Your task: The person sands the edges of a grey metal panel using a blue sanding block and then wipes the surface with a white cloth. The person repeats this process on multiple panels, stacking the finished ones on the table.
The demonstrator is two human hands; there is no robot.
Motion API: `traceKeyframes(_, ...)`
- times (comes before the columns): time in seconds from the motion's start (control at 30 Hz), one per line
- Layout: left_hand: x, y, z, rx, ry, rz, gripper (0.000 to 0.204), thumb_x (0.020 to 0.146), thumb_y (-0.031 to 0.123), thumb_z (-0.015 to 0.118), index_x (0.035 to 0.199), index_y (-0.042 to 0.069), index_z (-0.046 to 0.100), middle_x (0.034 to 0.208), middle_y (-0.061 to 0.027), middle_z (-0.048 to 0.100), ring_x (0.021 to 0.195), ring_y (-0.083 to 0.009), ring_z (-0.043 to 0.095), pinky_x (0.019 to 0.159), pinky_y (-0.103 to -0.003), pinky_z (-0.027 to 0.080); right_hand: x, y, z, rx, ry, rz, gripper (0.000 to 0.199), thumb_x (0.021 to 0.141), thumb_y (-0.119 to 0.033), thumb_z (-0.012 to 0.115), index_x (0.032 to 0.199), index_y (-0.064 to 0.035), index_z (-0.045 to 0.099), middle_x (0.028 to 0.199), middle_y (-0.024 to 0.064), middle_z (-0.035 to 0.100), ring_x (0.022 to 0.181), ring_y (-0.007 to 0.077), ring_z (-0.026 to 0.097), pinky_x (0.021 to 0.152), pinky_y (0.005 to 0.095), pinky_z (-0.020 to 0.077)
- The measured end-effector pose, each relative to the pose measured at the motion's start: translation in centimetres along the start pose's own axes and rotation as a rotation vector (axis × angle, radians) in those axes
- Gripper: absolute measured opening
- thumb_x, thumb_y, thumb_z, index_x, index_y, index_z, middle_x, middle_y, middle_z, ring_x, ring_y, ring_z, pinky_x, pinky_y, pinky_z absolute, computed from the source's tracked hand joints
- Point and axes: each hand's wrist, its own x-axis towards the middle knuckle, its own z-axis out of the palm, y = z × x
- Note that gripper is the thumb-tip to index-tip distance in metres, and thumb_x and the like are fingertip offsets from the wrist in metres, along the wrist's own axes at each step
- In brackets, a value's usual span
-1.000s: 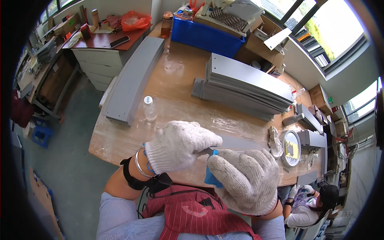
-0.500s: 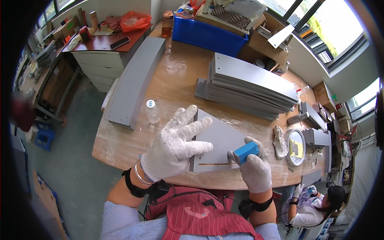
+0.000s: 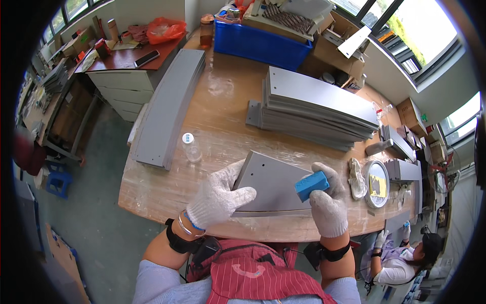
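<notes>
The left hand (image 3: 217,195) is clamping the left end of the grey panel (image 3: 276,185), its thumb pressing on the upper face and its other fingers disappearing behind the edge. Half a second ago this hand was spreading its fingers across the face; it is now gripping the side instead. The panel is sitting in front of the person, over the near part of the film-covered table (image 3: 223,142); from where I am standing, I cannot tell whether its lower edge is touching the surface. Its attitude is also changing: the brown-lined slot that was showing along the near edge is now out of sight, while a small hole (image 3: 263,165) is showing near the far left corner. The right hand (image 3: 329,202) is keeping the blue block (image 3: 312,186) pinched between thumb and fingers, above the panel's right part; contact between block and panel is not discernible. In my judgement, the new hold is favouring control of the panel's angle over steadying its face, and work at the slotted side is probably pausing during this handling. The capped clear bottle (image 3: 191,148) is standing beyond the left hand, and the white cloth item (image 3: 356,178) is lying to the right of the block.
</notes>
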Motion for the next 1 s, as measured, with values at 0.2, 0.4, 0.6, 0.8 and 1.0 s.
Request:
traceKeyframes(0.2, -1.4, 0.0, 0.1, 0.073, -0.115, -0.011, 0.062, 0.089, -0.004, 0.065, 0.147, -0.006, 0.042, 0.129, -0.0104, 0.063, 0.113, -0.0124, 0.060, 0.097, -0.028, 0.050, 2.7, -6.4, 4.2, -0.638, -0.266, -0.481, 0.060, 0.073, 0.001, 0.078, 0.131, -0.0026, 0.060, 0.119, 0.0119, 0.066, 0.109, 0.0223, 0.064, 0.093, 0.0354, 0.0515)
traceKeyframes(0.4, -2.0, 0.1, 0.4, 0.034, -0.157, -0.021, 0.059, 0.089, -0.003, 0.066, 0.144, -0.006, 0.046, 0.126, -0.0095, 0.065, 0.111, -0.0118, 0.061, 0.096, -0.029, 0.051, 4.2, -8.4, 7.5, -1.021, -0.465, -0.566, 0.058, 0.074, -0.003, 0.079, 0.129, -0.0057, 0.063, 0.111, 0.0134, 0.070, 0.101, 0.0277, 0.069, 0.089, 0.0375, 0.0534)
traceKeyframes(0.6, -2.1, 0.4, 0.4, 0.072, -0.140, -0.019, 0.061, 0.088, -0.001, 0.069, 0.144, -0.006, 0.045, 0.127, -0.0090, 0.064, 0.113, -0.0125, 0.060, 0.100, -0.031, 0.050, 5.4, -7.8, 8.4, -1.095, -0.332, -0.748, 0.045, 0.078, -0.011, 0.075, 0.121, -0.0062, 0.061, 0.094, 0.0137, 0.068, 0.088, 0.0356, 0.066, 0.079, 0.0446, 0.0518)
traceKeyframes(0.8, -1.8, 0.3, 0.9, -0.020, -0.083, -0.012, 0.066, 0.089, 0.002, 0.070, 0.148, -0.005, 0.041, 0.130, -0.0085, 0.063, 0.117, -0.0127, 0.058, 0.102, -0.032, 0.048, 4.5, -5.2, 8.4, -1.079, -0.288, -0.881, 0.047, 0.077, -0.009, 0.076, 0.122, -0.0066, 0.062, 0.096, 0.0145, 0.070, 0.087, 0.0349, 0.067, 0.079, 0.0439, 0.0517)
traceKeyframes(1.0, -1.6, -0.2, 0.7, -0.052, -0.054, -0.057, 0.067, 0.091, 0.006, 0.068, 0.150, -0.004, 0.038, 0.133, -0.0076, 0.060, 0.117, -0.0126, 0.058, 0.099, -0.030, 0.049, 4.5, -2.7, 8.3, -1.066, -0.275, -0.903, 0.048, 0.076, -0.008, 0.076, 0.122, -0.0058, 0.062, 0.098, 0.0150, 0.070, 0.089, 0.0347, 0.067, 0.080, 0.0441, 0.0518)
